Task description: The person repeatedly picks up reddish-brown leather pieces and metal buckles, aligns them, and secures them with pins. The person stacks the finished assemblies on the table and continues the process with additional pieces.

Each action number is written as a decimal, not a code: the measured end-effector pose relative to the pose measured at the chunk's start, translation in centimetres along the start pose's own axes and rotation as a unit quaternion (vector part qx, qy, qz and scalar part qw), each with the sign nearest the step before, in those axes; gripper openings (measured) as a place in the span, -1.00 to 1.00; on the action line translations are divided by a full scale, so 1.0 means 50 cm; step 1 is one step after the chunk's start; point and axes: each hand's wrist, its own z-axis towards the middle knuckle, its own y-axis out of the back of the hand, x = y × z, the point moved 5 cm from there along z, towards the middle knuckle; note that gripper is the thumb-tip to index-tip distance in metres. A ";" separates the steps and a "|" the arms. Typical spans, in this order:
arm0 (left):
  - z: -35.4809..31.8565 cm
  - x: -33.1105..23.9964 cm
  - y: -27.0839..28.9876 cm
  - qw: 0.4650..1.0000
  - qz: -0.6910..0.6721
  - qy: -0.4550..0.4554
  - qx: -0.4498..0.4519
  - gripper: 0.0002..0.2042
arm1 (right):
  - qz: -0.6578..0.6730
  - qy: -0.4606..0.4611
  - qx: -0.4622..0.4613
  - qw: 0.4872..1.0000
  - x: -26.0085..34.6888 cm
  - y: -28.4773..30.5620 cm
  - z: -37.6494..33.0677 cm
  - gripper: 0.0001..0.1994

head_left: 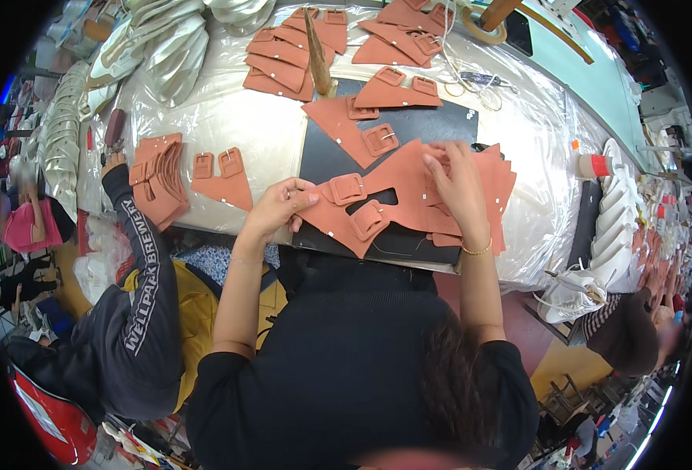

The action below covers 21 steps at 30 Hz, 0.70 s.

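Observation:
A rust-coloured, leather-like shoe upper piece (402,182) with a dark slot stretches between my hands over a black board (312,161). Two covered buckles, an upper one (349,188) and a lower one (369,222), sit at its left part. My left hand (277,208) pinches its left tip between thumb and fingers. At its upper right edge, the bent fingers and thumb of my right hand (459,188) close on it. Similar flat pieces (501,184) lie stacked under my right wrist. Just beyond, two buckled pieces, one long (344,131) and one shorter (397,94), lie on the board.
Piles of buckled pieces (271,63) lie at the far side, near an upright wooden stick (317,59). A co-worker's sleeve (130,227) reaches in beside another stack (162,176) at left. White shoe-shaped forms (614,211) line the right. A tape roll (490,30) lies far right.

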 end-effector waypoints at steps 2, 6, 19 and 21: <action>-0.003 0.009 0.004 1.000 0.014 -0.002 -0.001 -0.74 | -0.121 0.028 -0.046 0.991 0.004 -0.007 0.008 -0.68; -0.004 0.006 -0.005 0.997 0.071 -0.030 -0.001 -0.78 | -0.230 0.013 -0.013 0.973 0.001 -0.041 0.015 -0.64; -0.066 -0.059 -0.078 0.990 0.056 -0.027 0.128 -0.72 | 0.073 -0.014 -0.136 0.988 0.037 -0.003 0.009 -0.78; -0.085 -0.080 -0.081 0.985 0.032 -0.046 0.161 -0.71 | 0.084 0.018 -0.158 0.984 0.045 0.008 0.015 -0.79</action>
